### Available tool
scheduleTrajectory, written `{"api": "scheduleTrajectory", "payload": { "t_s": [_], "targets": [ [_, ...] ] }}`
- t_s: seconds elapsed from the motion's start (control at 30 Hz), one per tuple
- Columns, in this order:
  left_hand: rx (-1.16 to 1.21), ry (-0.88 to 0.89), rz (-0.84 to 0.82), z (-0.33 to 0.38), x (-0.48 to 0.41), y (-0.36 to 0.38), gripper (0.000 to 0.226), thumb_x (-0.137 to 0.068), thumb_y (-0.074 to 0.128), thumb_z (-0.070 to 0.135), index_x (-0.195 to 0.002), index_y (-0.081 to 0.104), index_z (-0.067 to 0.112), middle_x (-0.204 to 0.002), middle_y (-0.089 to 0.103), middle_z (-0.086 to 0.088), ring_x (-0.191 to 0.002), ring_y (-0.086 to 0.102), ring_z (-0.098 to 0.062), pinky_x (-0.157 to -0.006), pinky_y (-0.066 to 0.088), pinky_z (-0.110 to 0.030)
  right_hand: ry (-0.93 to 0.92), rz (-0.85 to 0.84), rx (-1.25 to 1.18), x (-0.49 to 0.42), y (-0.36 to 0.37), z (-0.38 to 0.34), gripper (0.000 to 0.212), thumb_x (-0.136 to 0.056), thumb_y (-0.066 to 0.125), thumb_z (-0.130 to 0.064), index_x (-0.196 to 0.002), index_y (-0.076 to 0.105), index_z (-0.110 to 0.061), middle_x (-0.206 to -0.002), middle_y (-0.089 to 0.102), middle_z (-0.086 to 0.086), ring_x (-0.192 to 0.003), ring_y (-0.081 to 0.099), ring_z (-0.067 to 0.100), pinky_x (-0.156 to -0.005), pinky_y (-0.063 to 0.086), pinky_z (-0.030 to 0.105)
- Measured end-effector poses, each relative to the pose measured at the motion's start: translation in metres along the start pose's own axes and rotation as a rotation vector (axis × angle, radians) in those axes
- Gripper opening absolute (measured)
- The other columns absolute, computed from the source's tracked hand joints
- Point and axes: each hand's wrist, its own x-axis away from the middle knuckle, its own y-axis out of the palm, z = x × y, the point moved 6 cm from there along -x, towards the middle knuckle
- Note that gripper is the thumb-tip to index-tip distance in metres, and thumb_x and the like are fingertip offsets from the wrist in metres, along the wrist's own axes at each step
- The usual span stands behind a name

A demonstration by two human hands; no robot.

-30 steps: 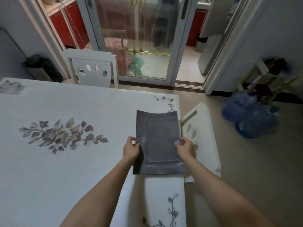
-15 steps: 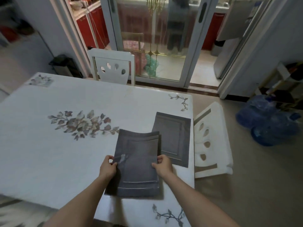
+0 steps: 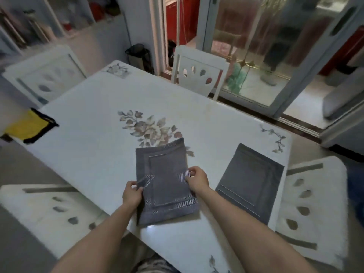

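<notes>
A laid mat (image 3: 250, 182) now rested on the counter (image 3: 94, 146), right of the right grip (image 3: 197, 180). That and the left grip (image 3: 132, 196) pinched the remaining stack (image 3: 165, 180) between them, carried leftward, probably toward the next place.

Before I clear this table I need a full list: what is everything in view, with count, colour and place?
held mat: one for sure, layers beneath cannot be told, grey, over the table's near middle, between the hands
flat mat: one, grey, lying on the table to the right of the held mat, apart from it
table: one, white with flower prints, centre of view
chairs: four, white, around the table
yellow-and-black item: one, at the table's left edge, too blurred to identify
black bin: one, on the floor by the far wall
glass door: one, pale frame, behind the far chair
left hand: pinches the held mat's left edge
right hand: pinches its right edge
</notes>
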Motion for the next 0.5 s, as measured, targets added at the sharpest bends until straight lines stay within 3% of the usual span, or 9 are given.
{"api": "scheduleTrajectory", "payload": {
  "t_s": [0.13, 0.33, 0.5],
  "targets": [
    [0.107, -0.067, 0.087, -0.013, -0.017, -0.033, 0.019, -0.088, 0.060, 0.010, -0.103, 0.051, 0.015, -0.097, 0.066, -0.015, -0.090, 0.063, -0.030, -0.088, 0.051, -0.042, -0.079, -0.074, 0.087, -0.018, 0.034, -0.044, 0.026, -0.085, 0.064, -0.009, -0.110, 0.060, -0.013, -0.094, 0.062, 0.000, -0.083, 0.058, 0.016, -0.071, 0.041, 0.022],
    [0.255, -0.159, 0.197, -0.030, -0.030, -0.069, 0.017, -0.081, 0.069, 0.007, -0.094, 0.059, 0.012, -0.091, 0.067, -0.008, -0.081, 0.064, -0.027, -0.069, 0.049, -0.032, -0.191, -0.147, 0.233, -0.043, 0.083, -0.096, 0.022, -0.083, 0.066, -0.015, -0.104, 0.063, -0.019, -0.093, 0.066, -0.002, -0.085, 0.061, 0.017, -0.078, 0.046, 0.028],
    [0.408, -0.242, 0.335, -0.057, -0.042, -0.091, 0.019, -0.075, 0.074, 0.004, -0.089, 0.063, 0.011, -0.090, 0.070, -0.009, -0.085, 0.066, -0.025, -0.086, 0.054, -0.039, -0.247, -0.210, 0.288, -0.059, 0.129, -0.125, 0.025, -0.080, 0.071, -0.012, -0.103, 0.065, -0.018, -0.084, 0.062, -0.005, -0.080, 0.059, 0.016, -0.074, 0.045, 0.026]
  ]
}}
